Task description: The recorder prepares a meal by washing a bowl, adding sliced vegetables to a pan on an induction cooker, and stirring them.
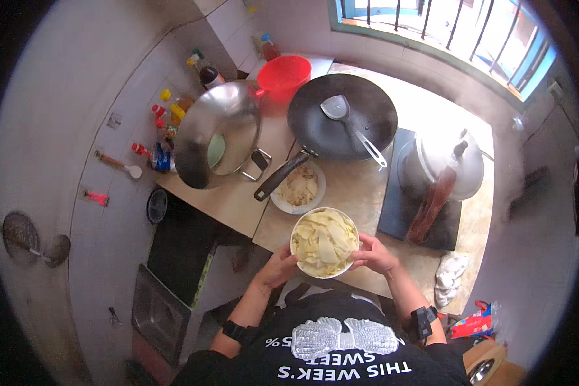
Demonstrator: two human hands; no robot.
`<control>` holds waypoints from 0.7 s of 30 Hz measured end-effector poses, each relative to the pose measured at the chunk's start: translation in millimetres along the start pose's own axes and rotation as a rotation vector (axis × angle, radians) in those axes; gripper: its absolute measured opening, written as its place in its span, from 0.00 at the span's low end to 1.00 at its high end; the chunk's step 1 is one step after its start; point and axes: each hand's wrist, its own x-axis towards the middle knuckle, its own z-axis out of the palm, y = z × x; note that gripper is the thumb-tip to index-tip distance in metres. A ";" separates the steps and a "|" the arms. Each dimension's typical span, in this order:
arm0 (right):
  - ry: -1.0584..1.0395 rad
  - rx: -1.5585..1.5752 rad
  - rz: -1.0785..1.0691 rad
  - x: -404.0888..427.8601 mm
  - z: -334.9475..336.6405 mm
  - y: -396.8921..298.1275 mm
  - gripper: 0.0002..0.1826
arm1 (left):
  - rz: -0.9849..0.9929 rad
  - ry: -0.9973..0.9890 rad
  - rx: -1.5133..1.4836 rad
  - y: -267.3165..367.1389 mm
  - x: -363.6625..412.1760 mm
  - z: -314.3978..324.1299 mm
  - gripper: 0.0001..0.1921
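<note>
Between my left hand [281, 266] and my right hand [375, 255] is a white bowl [313, 276], held by its two sides near the counter's front edge. Pale yellow sliced pieces [325, 241], perhaps bamboo shoot or another vegetable, heap up in it. Just beyond stands a second white bowl [294, 209] with pale shredded food [298, 186] inside. The handle [284, 173] of a black wok [313, 120] passes over that bowl's left side. A metal wok spatula [337, 107] rests in the wok, its handle across the rim.
A lidded pressure cooker [448, 164] sits on a dark cooktop [395, 202] at right, with steam around. At left stand a large steel pan [193, 140], a red plastic colander [284, 72] and several bottles [210, 75]. A white cloth [449, 277] lies at the right edge.
</note>
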 end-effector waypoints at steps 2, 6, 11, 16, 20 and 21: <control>-0.001 -0.024 -0.023 4.2 12.4 -4.7 0.36 | -0.034 -0.050 -0.010 13.3 1.0 -10.5 0.38; 0.049 0.026 -0.064 14.5 37.3 -10.1 0.36 | -0.115 -0.115 0.081 48.7 8.5 -25.6 0.43; 0.167 0.001 -0.118 30.5 65.2 -15.4 0.34 | -0.115 -0.150 0.130 82.2 22.0 -32.0 0.45; 0.265 -0.007 -0.187 43.6 83.4 -15.2 0.33 | -0.089 -0.166 0.086 99.7 33.4 -41.5 0.39; 0.286 0.010 -0.254 50.3 90.0 -10.1 0.33 | -0.113 -0.194 0.095 115.2 36.3 -45.7 0.37; 0.282 0.004 -0.227 51.6 93.9 -13.5 0.32 | -0.117 -0.209 0.090 120.0 36.0 -50.1 0.37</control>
